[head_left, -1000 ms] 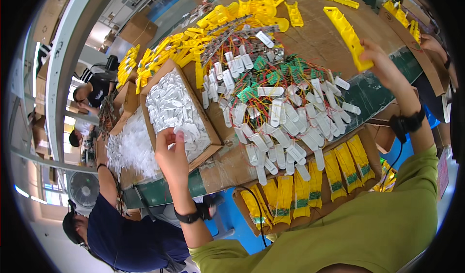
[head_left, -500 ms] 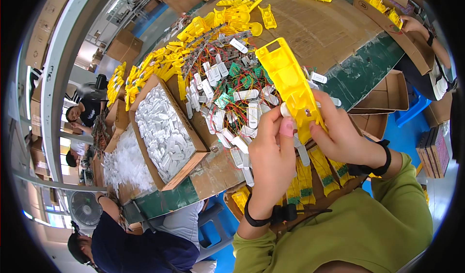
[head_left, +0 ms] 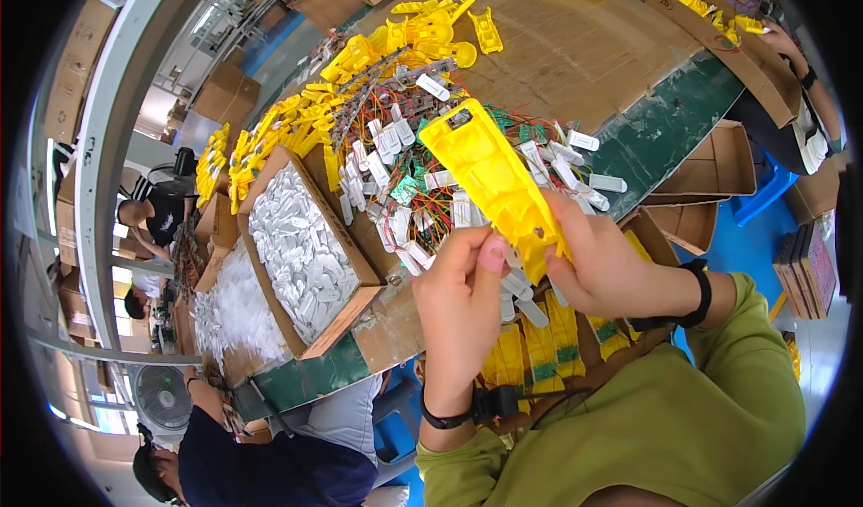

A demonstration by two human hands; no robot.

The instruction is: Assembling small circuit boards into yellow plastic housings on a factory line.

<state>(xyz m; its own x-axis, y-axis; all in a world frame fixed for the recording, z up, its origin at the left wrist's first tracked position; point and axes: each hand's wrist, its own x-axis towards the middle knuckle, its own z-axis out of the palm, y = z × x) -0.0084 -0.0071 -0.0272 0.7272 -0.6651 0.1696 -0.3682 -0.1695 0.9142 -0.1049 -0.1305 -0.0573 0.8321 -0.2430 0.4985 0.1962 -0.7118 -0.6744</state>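
A long yellow plastic housing shell (head_left: 493, 182), its ribbed hollow side showing, slants over the table in front of me. My right hand (head_left: 604, 257) is closed around its lower end, thumb below and fingers along the right edge. Close against the left side of that end is my left hand (head_left: 463, 300), thumb and forefinger pinched together; whatever sits between them is hidden. Beyond the shell lies a heap of white oval plastic cases (head_left: 387, 143) tangled with red wires and green circuit boards (head_left: 409, 188). Below my hands, several yellow shells with green strips (head_left: 544, 363) lie in a row.
A cardboard box (head_left: 360, 296) of small white plastic pieces stands at left, beside a pile of clear plastic parts (head_left: 238, 305). Yellow shells (head_left: 292, 134) are heaped farther back. One co-worker (head_left: 270, 453) sits at lower left; another's hand (head_left: 782, 44) is at a box at upper right.
Both hands and the shell have moved left and slightly down, and the shell has tilted further left. The small white part seen at my left fingertips is now out of sight.
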